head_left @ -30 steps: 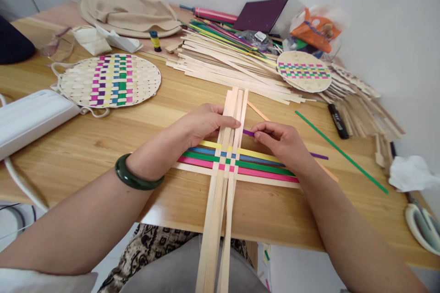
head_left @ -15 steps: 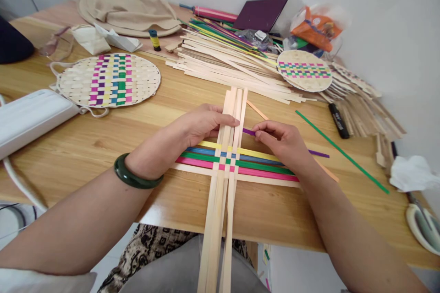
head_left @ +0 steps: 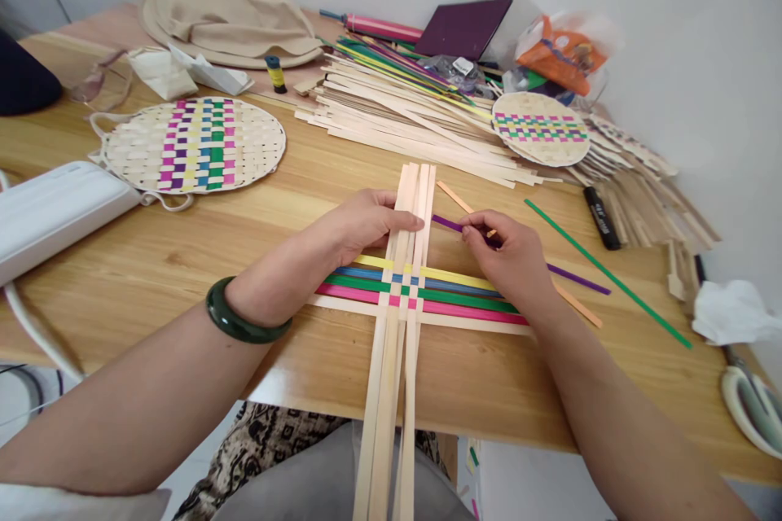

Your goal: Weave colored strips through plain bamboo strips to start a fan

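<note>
My left hand is closed on the far part of the plain upright strips, thumb on top and fingers beneath. These pale strips run toward my lap and cross a yellow strip, a blue one, a green strip, a pink strip and a plain one, woven in a small check. Between thumb and fingertips of my right hand is a purple strip; its left end lies just right of the upright strips, apart from them. An orange strip passes under my right hand.
Right of my hand lies a loose green strip, near a black marker. Woven ovals lie left and right. Behind are piled plain strips. A white box-like device stands left, scissors at far right.
My right hand has moved slightly right, drawing the purple strip's left end out from the upright strips. My left hand keeps its hold, with the weave shifted slightly.
</note>
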The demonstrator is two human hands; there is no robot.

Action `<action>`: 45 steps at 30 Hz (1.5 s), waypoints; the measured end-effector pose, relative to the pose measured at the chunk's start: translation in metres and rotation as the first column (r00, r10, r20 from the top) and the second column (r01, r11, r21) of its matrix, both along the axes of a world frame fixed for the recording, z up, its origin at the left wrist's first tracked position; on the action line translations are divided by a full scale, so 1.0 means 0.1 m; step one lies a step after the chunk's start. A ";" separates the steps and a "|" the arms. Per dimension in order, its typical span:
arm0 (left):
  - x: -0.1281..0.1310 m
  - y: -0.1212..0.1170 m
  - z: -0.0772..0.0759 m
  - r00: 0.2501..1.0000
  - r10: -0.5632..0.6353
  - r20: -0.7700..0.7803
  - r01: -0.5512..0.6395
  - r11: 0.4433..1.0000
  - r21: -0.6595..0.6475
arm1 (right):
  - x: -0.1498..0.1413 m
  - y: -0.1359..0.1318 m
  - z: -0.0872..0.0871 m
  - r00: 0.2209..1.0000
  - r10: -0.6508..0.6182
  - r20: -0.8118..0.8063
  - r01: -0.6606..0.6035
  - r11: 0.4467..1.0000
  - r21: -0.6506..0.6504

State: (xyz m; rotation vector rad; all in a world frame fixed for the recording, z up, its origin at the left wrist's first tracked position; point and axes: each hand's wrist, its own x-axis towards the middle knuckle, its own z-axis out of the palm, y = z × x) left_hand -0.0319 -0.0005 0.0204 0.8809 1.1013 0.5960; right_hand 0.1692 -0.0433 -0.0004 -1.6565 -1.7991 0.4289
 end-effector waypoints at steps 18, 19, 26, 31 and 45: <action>0.00 0.02 -0.05 0.998 -0.063 0.029 0.063 0.998 0.010 | -0.04 -0.02 0.11 0.984 0.075 -0.161 -0.087 0.994 -0.071; -0.01 0.02 -0.06 0.997 -0.074 0.036 0.073 0.997 0.014 | -0.05 -0.02 0.11 0.985 0.079 -0.155 -0.091 0.994 -0.068; -0.01 -0.01 -0.06 0.977 -0.206 0.060 0.203 0.978 0.043 | -0.07 -0.06 0.07 0.975 0.144 -0.171 -0.163 0.981 -0.105; 0.00 -0.01 -0.04 0.979 -0.204 0.018 0.204 0.978 0.033 | -0.07 -0.06 0.06 0.977 0.186 -0.100 -0.197 0.973 -0.122; 0.02 0.00 -0.07 0.988 -0.095 -0.126 0.108 0.989 0.103 | -0.04 -0.09 0.08 0.974 0.194 0.120 -0.195 0.981 -0.001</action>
